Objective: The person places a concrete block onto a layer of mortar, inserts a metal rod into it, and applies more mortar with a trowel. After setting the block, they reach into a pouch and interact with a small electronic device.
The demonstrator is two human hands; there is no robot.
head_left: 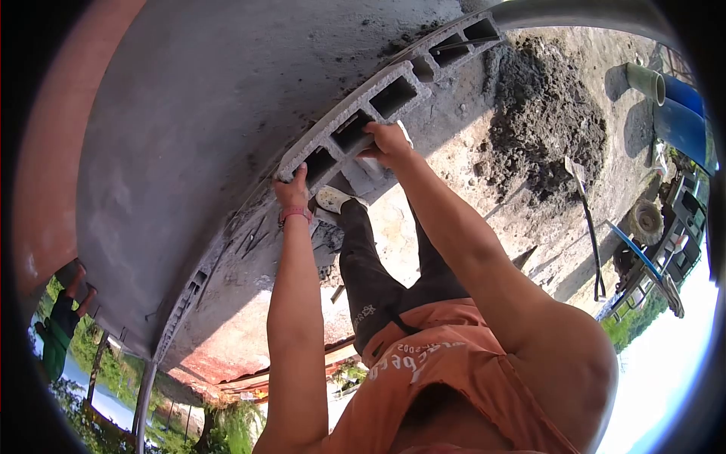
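Nearby mortar heap (544,121), shovel (588,219); left hand (293,193), right hand (389,144) clamped on hollow block (393,94).

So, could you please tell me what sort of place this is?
Probably an outdoor building site: a hollow concrete block sits on a grey wall, a dark heap of mortar lies on the bare ground, and a shovel lies beside it.

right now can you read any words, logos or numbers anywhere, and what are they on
orange shirt: large white lettering with a smaller line above it, upside down and creased, not safely readable
dark trousers: small white logo, too small to read
concrete block, gripped by left hand and right hand: no markings
nothing else carries text
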